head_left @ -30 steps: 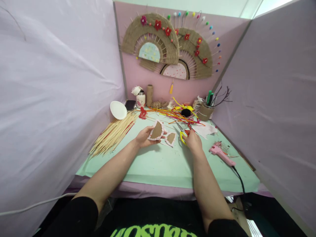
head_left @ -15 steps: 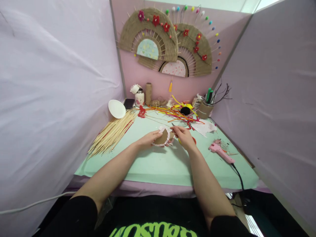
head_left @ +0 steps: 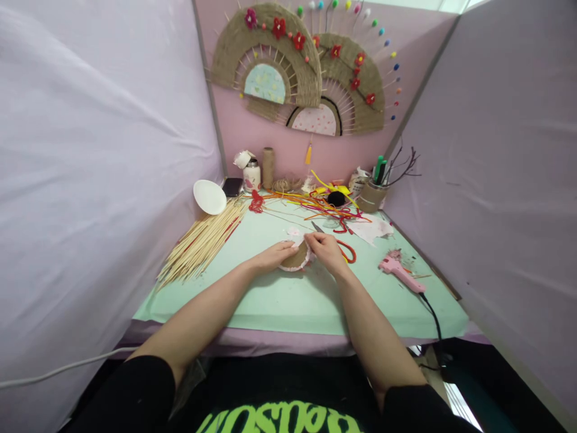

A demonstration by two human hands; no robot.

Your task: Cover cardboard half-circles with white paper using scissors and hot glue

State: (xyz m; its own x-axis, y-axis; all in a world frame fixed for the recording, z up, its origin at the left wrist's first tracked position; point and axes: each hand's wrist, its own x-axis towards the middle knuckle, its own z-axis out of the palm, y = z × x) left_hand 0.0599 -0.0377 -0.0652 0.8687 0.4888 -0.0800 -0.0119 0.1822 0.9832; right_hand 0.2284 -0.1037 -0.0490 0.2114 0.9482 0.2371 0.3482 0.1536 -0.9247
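Note:
In the middle of the view, my left hand (head_left: 273,257) grips a small brown cardboard piece (head_left: 295,260) from its left side, the thumb on top. Pale cloth or paper wraps the rounded lower rim of the cardboard as a notched border (head_left: 293,269). My right hand (head_left: 325,249) is closed at the upper right edge, its thumb and forefinger pinching the pale border there. Scissors with red-orange handles (head_left: 348,251) lie on the table just behind my right hand, partly covered by it. A small pale scrap (head_left: 293,231) shows just beyond the cardboard.
Thin wooden sticks (head_left: 202,240) are spread at the left beside a white bowl (head_left: 210,197). A pink glue gun (head_left: 401,272) with a black cord rests at the right. Coloured pipe cleaners (head_left: 311,204) and a twig-filled pot (head_left: 372,197) stand at the back. Fabric walls enclose both sides.
My right hand has shifted left onto the upper edge of the cardboard. More of the scissors' red-orange handle now shows behind it. The whole view has shifted slightly.

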